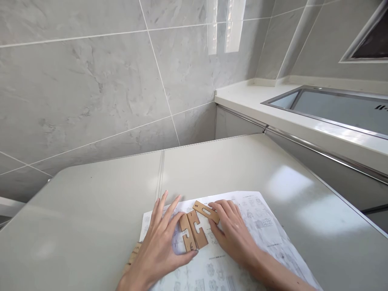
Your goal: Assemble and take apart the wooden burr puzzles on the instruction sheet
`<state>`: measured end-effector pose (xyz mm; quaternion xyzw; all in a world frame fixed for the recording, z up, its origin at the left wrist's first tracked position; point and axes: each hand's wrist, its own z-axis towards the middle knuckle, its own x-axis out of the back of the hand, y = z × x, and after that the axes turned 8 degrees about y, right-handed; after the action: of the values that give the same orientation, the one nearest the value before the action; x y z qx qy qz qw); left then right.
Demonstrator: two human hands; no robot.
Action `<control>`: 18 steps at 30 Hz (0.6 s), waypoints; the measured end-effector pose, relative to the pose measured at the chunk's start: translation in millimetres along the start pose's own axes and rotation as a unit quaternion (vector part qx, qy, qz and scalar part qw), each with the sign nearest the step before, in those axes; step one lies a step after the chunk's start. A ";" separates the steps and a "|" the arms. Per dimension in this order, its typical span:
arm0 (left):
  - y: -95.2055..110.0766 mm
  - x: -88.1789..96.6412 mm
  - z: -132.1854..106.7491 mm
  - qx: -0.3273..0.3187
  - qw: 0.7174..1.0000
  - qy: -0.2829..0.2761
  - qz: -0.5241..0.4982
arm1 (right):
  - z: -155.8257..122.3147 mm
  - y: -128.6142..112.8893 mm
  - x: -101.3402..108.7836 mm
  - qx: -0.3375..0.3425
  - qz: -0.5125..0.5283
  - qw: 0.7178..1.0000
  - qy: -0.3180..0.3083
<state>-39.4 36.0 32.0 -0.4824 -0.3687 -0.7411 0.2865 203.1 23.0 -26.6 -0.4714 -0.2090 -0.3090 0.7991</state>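
Observation:
My left hand has its thumb and index finger at the two ends of a pair of notched wooden puzzle pieces, gripping them side by side; its other fingers are spread. Dark marks show on these pieces. Between the thumb and fingers of my right hand is a flat wooden piece with a long slot, marked "2". Its near end almost touches the notched pair. Beneath both hands lies a printed paper sheet with small line drawings. More wooden pieces are partly hidden behind my left wrist.
The pale table has a seam running across it and rounded corners. A grey tiled wall rises behind it. On the right are a white counter and a metal-rimmed inset, beyond the table's edge.

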 end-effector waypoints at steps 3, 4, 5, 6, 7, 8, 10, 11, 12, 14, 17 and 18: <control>0.6 2.9 3.1 0.018 0.999 0.010 -0.041 | -0.4 1.7 -0.7 -0.003 -0.001 1.000 -0.005; 2.1 3.6 3.2 0.029 0.997 0.014 -0.067 | -0.7 1.5 -0.9 -0.004 -0.002 1.000 -0.005; 4.6 3.8 2.6 0.041 0.994 0.015 -0.104 | -0.9 1.0 -1.2 -0.005 -0.004 1.000 -0.004; 8.3 3.4 1.4 0.054 0.986 0.015 -0.155 | -1.1 0.5 -1.5 -0.005 -0.005 1.000 -0.002; 13.1 2.2 -0.6 0.066 0.973 0.014 -0.221 | -1.2 0.0 -1.8 -0.006 -0.006 1.000 0.000; 19.0 0.1 -3.0 0.078 0.951 0.010 -0.301 | -1.2 -0.4 -2.1 -0.006 -0.008 1.000 0.002; 32.2 -6.7 -8.4 0.101 0.865 0.018 -0.492 | -1.2 -0.5 -3.0 -0.008 -0.012 1.000 0.003; 38.7 -11.0 -10.9 0.122 0.803 0.014 -0.583 | -1.2 -0.3 -3.4 -0.008 -0.014 1.000 0.003; 44.5 -15.6 -13.2 0.150 0.744 0.002 -0.652 | -1.1 0.0 -3.9 -0.009 -0.016 1.000 0.001; 52.6 -23.7 -16.6 0.204 0.658 -0.025 -0.725 | -1.0 1.0 -4.4 -0.009 -0.016 1.000 -0.004; 55.1 -30.1 -19.1 0.275 0.579 -0.021 -0.768 | -0.2 2.2 -4.2 -0.003 -0.008 1.000 -0.015; 54.2 -30.5 -19.4 0.289 0.562 -0.018 -0.775 | 0.1 2.5 -3.9 -0.001 -0.006 1.000 -0.018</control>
<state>4.4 -8.3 13.3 0.0841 -0.8003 -0.5231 -0.2808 202.0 25.2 -30.5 -0.4768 -0.2259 -0.3052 0.7927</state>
